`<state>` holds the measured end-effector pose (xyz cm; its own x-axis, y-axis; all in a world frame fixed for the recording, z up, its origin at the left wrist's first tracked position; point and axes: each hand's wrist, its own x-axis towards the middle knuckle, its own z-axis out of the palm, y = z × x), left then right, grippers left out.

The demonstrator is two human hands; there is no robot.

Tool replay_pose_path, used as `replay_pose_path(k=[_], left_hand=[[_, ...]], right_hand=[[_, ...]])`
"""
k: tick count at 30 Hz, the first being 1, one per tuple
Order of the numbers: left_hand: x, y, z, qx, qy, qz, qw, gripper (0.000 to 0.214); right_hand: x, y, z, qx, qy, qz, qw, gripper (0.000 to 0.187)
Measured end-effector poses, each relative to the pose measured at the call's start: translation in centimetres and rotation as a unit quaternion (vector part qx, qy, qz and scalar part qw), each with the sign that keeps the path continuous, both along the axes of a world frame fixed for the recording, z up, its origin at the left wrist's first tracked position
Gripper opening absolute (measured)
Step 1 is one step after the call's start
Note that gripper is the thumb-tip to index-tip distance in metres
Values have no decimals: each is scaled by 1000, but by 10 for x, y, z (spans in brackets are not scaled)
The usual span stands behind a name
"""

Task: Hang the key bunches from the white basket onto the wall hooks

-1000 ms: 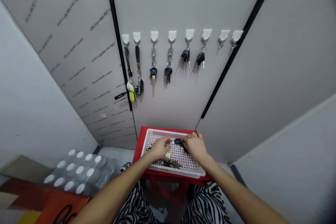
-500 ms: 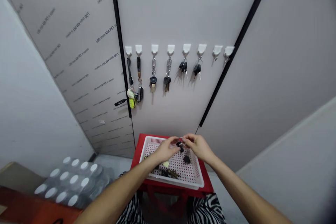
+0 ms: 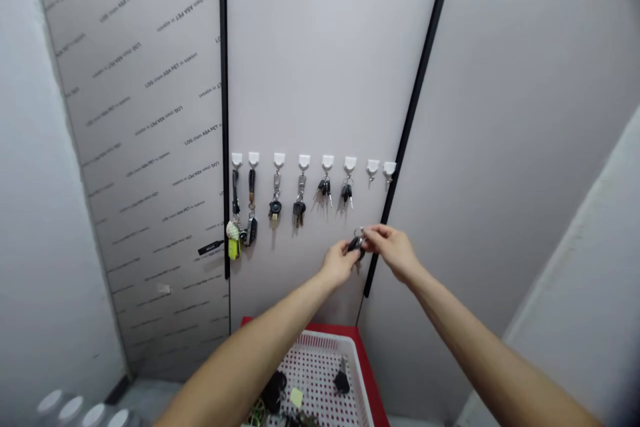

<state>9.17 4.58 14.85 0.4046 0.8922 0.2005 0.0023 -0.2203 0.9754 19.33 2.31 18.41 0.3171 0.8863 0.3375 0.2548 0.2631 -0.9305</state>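
Both my hands are raised in front of the grey wall, holding one bunch of black keys (image 3: 356,245) between them. My left hand (image 3: 339,263) pinches it from the left and my right hand (image 3: 391,247) grips its ring from the right. They hover just below a row of white wall hooks (image 3: 310,161). Six hooks carry key bunches; the two rightmost hooks (image 3: 381,167) are bare. Below, a white perforated basket (image 3: 327,373) on a red stool (image 3: 370,377) holds more keys and fobs.
Black vertical strips (image 3: 223,113) divide the wall panels. A yellow-green tag hangs among the leftmost keys (image 3: 233,240). White bottle caps (image 3: 75,410) show at the bottom left. A pale wall rises on the right.
Both hands lifted a key bunch out of the basket and rose toward the hooks. My view tilted upward, so the basket dropped to the bottom edge.
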Motion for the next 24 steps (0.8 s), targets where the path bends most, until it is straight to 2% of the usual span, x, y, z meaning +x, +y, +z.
replay_pose_path(k=[3,5,9,12,16,21,24], left_hand=[[16,9,40,72,18,60,995,34],[23,12,60,132,38,101,985,40],[30,13,81,199,80,134,967,43],[31,16,84,199,113,139,963,46],[33,18,79,193,141,138,961,49],[30,15,71,196,158,112,961,48],[22,12,63,204,154,107,961,45]], right_hand=[[10,17,39,65,22,-38,997,8],[14,27,59,97,37,-61,993,6],[19,44,81,116,46,-104,987,7],[20,54,84,99,20,-143,985,9],[22,65,78,72,-32,-190,979,9],[27,74,69,73,-77,-201,974,7],[33,75,64,79,-124,-190,971,15]])
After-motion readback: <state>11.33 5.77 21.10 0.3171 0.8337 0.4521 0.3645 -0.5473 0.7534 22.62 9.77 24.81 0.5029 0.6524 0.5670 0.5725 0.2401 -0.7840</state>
